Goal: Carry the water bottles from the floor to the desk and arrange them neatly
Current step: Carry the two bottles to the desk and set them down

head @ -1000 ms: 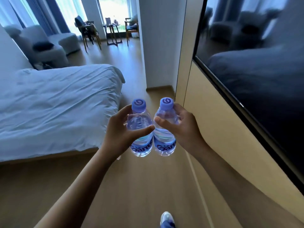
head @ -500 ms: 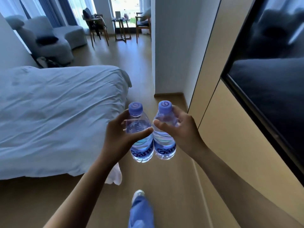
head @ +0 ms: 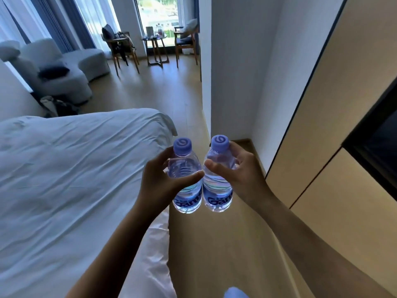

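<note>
1. The left hand (head: 160, 186) wraps round a clear plastic water bottle with a lilac screw cap and a blue printed label (head: 186, 179), thumb laid across the front of the body, fingers curled behind it.
2. The right hand (head: 240, 175) holds a 2nd clear plastic water bottle with the same lilac cap and blue label (head: 217, 179), thumb on the front and fingers curled round the far side near the shoulder.
3. So each grip is closed round its own bottle; neither is spread or idle.
4. Both bottles stand upright in the air in front of the person, side by side, their lower bodies touching or very nearly so and their caps slightly apart.
5. The bottles hang above a light wooden floor (head: 225, 244), in the passage between a bed with a crumpled white duvet (head: 75, 179) on the left and a beige panelled wall (head: 343, 125) on the right.
6. A dark glossy screen (head: 382, 151) is mounted on that panelled wall at the right edge.
7. A white wall corner (head: 234, 72) juts out just beyond the bottles.
8. Further off stand a pale grey curved armchair with a dark cushion (head: 64, 67), 2 wooden chairs (head: 120, 48) and a small round side table (head: 155, 50) by a bright window.
9. A blurred bit of blue (head: 236, 293) shows at the bottom edge; what it is cannot be told.
</note>
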A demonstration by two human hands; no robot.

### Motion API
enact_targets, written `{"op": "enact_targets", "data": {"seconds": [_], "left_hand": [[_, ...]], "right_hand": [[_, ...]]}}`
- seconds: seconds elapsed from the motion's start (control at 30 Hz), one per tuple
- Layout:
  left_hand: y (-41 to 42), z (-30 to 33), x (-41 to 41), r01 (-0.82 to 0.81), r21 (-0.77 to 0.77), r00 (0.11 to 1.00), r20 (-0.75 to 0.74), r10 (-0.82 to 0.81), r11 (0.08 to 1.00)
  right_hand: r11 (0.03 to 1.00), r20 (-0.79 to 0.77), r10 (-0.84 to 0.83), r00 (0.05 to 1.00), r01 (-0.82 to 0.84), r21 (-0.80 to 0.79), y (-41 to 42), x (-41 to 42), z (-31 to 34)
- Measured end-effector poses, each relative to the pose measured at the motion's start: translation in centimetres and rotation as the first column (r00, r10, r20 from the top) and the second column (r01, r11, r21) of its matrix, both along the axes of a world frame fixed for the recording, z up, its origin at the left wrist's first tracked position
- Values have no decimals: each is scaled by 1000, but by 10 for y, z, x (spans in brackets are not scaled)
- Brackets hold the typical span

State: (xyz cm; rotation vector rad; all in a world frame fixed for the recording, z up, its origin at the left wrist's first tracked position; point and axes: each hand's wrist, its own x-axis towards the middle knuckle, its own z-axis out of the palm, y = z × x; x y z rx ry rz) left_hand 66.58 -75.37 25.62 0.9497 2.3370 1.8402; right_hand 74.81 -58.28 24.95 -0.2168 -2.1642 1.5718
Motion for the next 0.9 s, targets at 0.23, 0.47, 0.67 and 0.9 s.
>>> {"op": "enact_targets", "data": {"seconds": [0.23,0.47,0.67,0.9], "left_hand": [[50,-10,-111,-39,-1,999,27,39,999],[130,-9,-242,-66,-12,997,30,66,998],[192,-7,-344,-78,18,996,36,77,997],[235,-17,-455,-81,12,996,32,81,997]], "right_hand": [[999,-6,44,999,-44,-14,50,-114,-9],[996,-15,81,997,-81,-30,131,-248,-11],[996,-54,85,995,-84,29,195,-354,-4],[995,-33,97,995,-96,35,241,-470,-11]]}}
